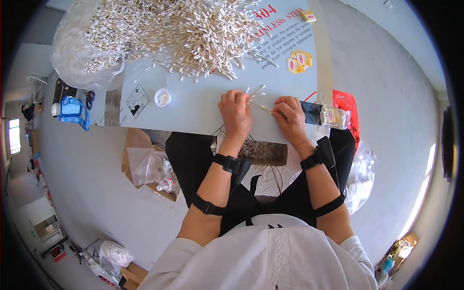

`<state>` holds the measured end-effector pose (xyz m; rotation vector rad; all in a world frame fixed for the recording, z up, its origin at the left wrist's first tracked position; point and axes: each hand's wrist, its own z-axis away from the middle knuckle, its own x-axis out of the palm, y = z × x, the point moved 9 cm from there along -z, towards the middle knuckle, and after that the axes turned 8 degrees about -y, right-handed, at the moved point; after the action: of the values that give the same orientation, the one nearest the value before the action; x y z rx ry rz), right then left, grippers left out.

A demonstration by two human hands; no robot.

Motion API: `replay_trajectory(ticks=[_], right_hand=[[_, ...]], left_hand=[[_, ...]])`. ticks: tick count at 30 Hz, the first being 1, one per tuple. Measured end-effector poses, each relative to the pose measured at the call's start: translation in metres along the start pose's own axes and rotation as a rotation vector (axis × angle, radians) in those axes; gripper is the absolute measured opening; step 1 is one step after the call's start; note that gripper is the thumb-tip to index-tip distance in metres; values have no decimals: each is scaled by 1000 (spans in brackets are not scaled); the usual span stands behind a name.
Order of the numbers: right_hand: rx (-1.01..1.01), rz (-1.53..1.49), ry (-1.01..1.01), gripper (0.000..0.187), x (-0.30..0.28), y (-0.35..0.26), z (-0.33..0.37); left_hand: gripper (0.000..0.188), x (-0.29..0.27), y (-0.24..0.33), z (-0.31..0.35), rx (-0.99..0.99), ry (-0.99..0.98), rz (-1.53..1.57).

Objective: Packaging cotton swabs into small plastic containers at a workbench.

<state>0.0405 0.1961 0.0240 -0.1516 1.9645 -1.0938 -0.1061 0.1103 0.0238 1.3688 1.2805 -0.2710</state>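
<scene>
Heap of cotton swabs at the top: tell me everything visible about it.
The heap is a large, loose mass of slim, pale sticks with white, cottony-looking tips, jumbled in many directions. It lies across the far part of the grey-blue tabletop and is cut off by the picture's upper edge. Its near edge is ragged. Its left part meets a crumpled, clear plastic bag and seems partly inside it. Neither the left hand nor the right hand touches it.

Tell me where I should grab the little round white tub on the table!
I'd pinch the round white tub by its opposite sides, coming from the near edge of the table: it's round and small, nothing stands in the way there, and the cotton swab pile lies beyond it.
</scene>
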Motion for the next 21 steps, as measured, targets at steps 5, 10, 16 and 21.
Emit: replay_trajectory(ticks=[5,10,16,21], right_hand=[[-27,-32,-36,12,-3,0,-1],[-53,-18,-67,13,4,1,-6],[-39,167,23,15,7,-24,-6],[-62,118,-6,13,15,-16,-2]], left_hand=[[23,-7,-8,-18,120,-4,146],[26,6,-15,-48,98,-134,121],[28,-2,-13,-22,-128,67,-60],[19,5,-13,-25,-20,-29,-27]])
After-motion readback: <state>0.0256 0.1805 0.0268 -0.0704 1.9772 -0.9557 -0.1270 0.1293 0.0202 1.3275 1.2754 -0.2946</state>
